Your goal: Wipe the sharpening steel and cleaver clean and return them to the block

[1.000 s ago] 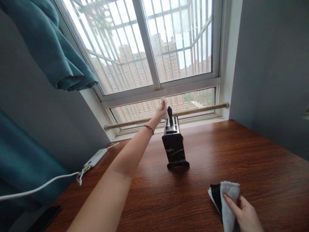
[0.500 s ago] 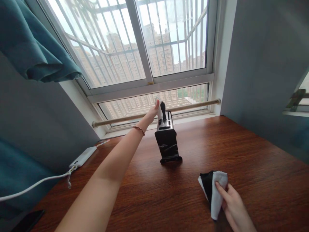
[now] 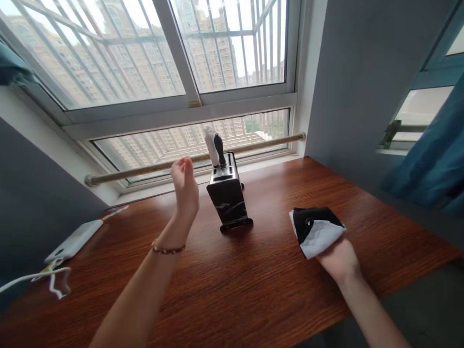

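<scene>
A black knife block (image 3: 227, 205) stands upright on the wooden table, its top slotted and shiny. Two handles rise from its slots: a white knife handle (image 3: 211, 149) and a black knife handle (image 3: 219, 150). My left hand (image 3: 186, 188) is to the left of the block, apart from it. Its fingers are curled in towards the thumb, and nothing shows in them. Over to the right, my right hand (image 3: 339, 258) holds a folded black-and-white cloth (image 3: 319, 237) just above the table. The cloth covers most of that hand's fingers.
A white power strip (image 3: 74, 240) with a white cable (image 3: 27, 278) lies at the table's left side. Behind the block, a rail (image 3: 152, 167) runs across the barred window. A blue curtain (image 3: 431, 150) hangs at the right. The table's front edge (image 3: 311, 333) shows at the lower right.
My left hand has let go of the white knife handle and drawn back to the left. My right hand has lifted and turned the cloth. The view has shifted right.
</scene>
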`<act>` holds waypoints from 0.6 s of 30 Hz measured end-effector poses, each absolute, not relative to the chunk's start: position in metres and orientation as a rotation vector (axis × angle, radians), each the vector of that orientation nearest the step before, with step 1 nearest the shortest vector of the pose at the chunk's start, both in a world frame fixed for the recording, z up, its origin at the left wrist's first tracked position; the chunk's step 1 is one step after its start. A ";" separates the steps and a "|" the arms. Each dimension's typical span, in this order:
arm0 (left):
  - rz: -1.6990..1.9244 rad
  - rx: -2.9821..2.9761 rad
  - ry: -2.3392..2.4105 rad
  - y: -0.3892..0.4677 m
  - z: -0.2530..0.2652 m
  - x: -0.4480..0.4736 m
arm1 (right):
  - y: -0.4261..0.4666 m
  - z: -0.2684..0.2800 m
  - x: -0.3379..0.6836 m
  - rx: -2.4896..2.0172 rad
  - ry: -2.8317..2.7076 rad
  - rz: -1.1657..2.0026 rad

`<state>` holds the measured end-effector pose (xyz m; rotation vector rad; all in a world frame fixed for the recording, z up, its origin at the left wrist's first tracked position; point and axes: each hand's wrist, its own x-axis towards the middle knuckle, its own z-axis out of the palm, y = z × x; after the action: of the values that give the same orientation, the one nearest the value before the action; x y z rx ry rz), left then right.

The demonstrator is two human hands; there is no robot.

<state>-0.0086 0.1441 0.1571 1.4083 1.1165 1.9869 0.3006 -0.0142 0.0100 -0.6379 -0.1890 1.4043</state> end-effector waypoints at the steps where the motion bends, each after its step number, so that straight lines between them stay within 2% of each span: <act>1: 2.014 1.402 1.073 0.126 0.152 -0.009 | -0.010 0.019 0.311 -0.625 -0.197 1.369; 4: 1.985 1.453 1.007 0.071 0.132 0.002 | 0.004 0.044 0.330 -0.609 -0.239 1.256; 8: 1.220 1.879 0.956 0.023 0.097 0.039 | 0.017 0.051 0.304 -0.582 -0.198 1.437; 12: 0.972 2.054 1.121 0.024 0.059 0.080 | 0.016 0.034 0.253 -0.519 -0.050 1.629; 18: 0.752 1.732 1.109 0.052 0.029 0.103 | 0.003 0.028 0.225 -0.472 -0.021 1.555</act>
<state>0.1030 0.0519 0.0289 1.7321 1.1089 0.7525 0.2249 0.0027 0.0284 -0.4724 -0.0210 1.5551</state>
